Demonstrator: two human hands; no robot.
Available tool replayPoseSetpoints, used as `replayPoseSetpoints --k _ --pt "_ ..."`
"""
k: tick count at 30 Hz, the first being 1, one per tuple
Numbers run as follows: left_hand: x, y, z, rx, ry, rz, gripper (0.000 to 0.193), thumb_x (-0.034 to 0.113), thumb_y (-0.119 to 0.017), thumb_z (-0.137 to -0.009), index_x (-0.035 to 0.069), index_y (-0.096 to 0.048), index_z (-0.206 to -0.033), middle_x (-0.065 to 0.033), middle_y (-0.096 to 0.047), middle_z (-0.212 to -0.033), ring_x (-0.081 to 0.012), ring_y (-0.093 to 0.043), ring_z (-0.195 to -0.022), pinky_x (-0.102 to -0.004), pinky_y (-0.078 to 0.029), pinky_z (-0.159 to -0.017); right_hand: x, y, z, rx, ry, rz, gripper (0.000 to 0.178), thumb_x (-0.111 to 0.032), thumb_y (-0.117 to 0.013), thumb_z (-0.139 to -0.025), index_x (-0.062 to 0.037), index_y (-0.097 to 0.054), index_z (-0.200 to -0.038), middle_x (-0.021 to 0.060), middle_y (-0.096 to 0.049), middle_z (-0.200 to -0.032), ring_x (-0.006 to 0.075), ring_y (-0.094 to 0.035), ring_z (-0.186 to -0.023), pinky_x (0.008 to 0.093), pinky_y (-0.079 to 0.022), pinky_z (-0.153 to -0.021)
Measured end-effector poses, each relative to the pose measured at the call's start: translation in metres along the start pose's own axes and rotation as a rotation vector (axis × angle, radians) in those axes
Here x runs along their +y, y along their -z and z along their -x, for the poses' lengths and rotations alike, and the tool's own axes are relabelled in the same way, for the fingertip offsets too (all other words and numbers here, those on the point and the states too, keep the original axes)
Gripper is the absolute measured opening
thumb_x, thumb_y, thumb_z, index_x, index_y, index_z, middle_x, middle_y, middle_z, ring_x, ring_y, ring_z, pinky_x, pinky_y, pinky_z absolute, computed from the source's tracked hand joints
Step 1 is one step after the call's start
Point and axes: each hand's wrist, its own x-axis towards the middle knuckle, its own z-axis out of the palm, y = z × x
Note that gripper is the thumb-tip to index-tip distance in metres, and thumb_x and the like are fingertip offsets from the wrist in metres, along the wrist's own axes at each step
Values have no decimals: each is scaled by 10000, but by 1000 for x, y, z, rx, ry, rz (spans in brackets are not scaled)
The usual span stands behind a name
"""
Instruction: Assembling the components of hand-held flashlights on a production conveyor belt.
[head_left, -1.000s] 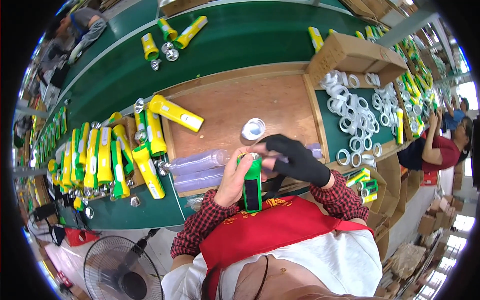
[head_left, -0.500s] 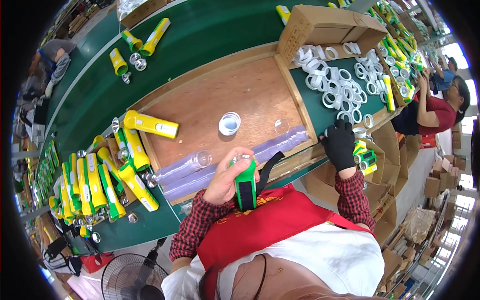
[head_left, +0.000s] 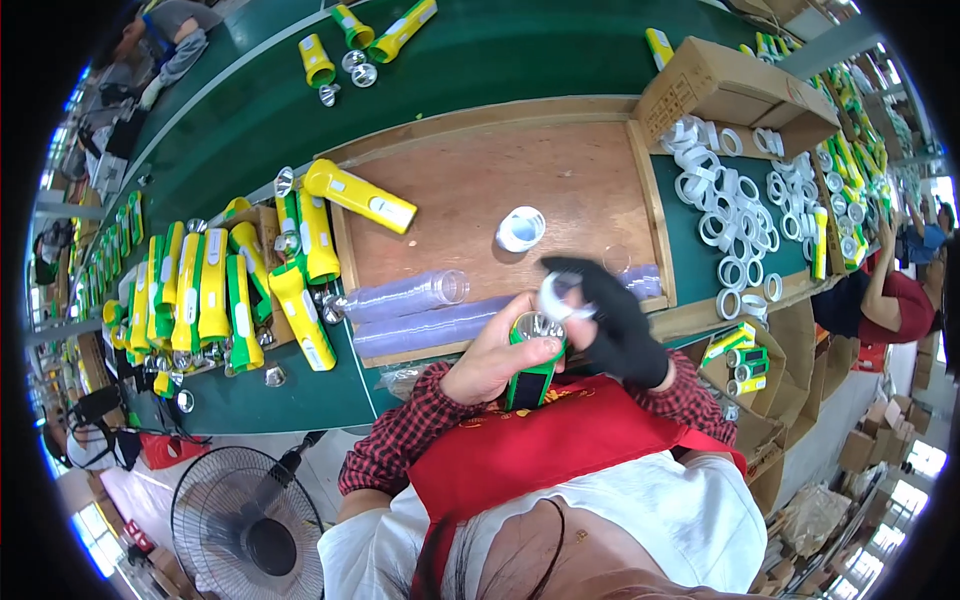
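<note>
To the left of the hands, yellow-and-green flashlights (head_left: pixel 212 290) are crowded, too overlapped to be counted; one yellow flashlight (head_left: pixel 365 197) is laid across the edge of the tray (head_left: pixel 655 210). Two rows of clear discs (head_left: pixel 405 293) are set beyond the left hand (head_left: pixel 495 360), in which one green flashlight (head_left: pixel 528 388) is gripped, reflector (head_left: pixel 537 325) up. One white ring (head_left: pixel 550 301) is pinched just above by the gloved right hand (head_left: pixel 620 325). To its right, many loose rings (head_left: pixel 735 220) are heaped by one carton (head_left: pixel 725 80).

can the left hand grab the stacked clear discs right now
Probably not without freeing itself: the left hand is wrapped around the green flashlight, though the stacked clear discs lie close by, largely uncovered.
</note>
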Motion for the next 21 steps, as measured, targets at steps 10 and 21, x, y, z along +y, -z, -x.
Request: replayPoseSetpoints --k 10,21 --pt "-7 19 3 -213 -137 -68 733 583 -561 -890 2 -423 -1315 -50 -548 -1139 -120 -513 -1070 -264 -432 -917 -1 -27 -12 -65 415 130 192 -153 -586 -885 17 -543 -961 250 -591 -1153 417 -590 -1070 430 -495 -890" --pt "10 13 -10 -309 54 -80 572 389 -675 -888 6 -451 -1248 -123 -622 -1030 -204 -637 -928 -311 -521 -810 2 2 -22 32 213 64 337 -103 -644 -864 25 -505 -1143 236 -549 -1290 267 -611 -1026 363 -485 -863"
